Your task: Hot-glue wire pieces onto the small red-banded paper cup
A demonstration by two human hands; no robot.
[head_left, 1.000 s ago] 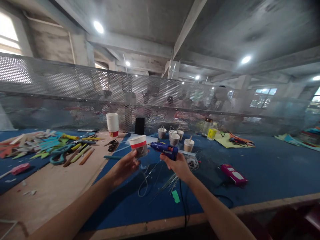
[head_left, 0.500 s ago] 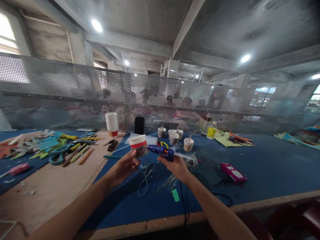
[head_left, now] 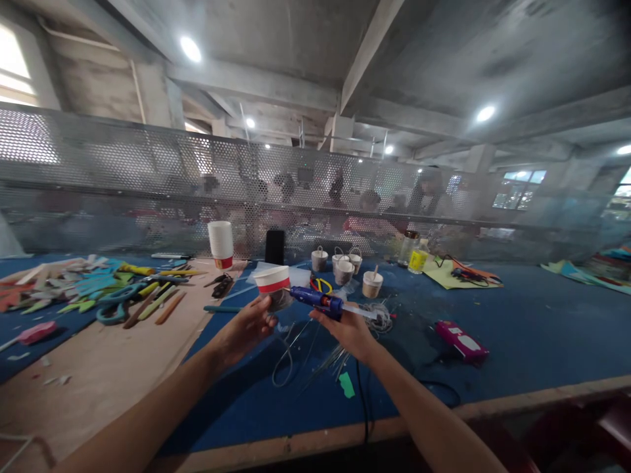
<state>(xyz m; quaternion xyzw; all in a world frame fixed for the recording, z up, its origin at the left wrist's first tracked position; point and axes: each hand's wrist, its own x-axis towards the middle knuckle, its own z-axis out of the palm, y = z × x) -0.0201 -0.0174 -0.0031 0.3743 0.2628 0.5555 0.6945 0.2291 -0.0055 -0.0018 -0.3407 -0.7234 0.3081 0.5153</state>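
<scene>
A: Head view: a paper cup [head_left: 274,287] with a red band is held up over the blue table [head_left: 542,341] by the left hand [head_left: 246,328], fingers wrapped round its lower wall; a blue glue gun [head_left: 318,302] is gripped by the right hand [head_left: 348,328], its nozzle set against the cup's side.

B: And what is judged likely to go wrong?

A: Fingers could be burned if glue is squeezed out so close to the left hand's fingertips; the thin cup wall could be dented if the nozzle is pressed hard; the black cord [head_left: 362,401] trailing over the table edge could be snagged.

B: What is counted?

A: One glue gun, one held cup, one stack of cups [head_left: 221,244], four small finished cups [head_left: 345,268] behind, one pink tool [head_left: 461,341] to the right, scissors [head_left: 116,305] among craft sticks at the left
</scene>
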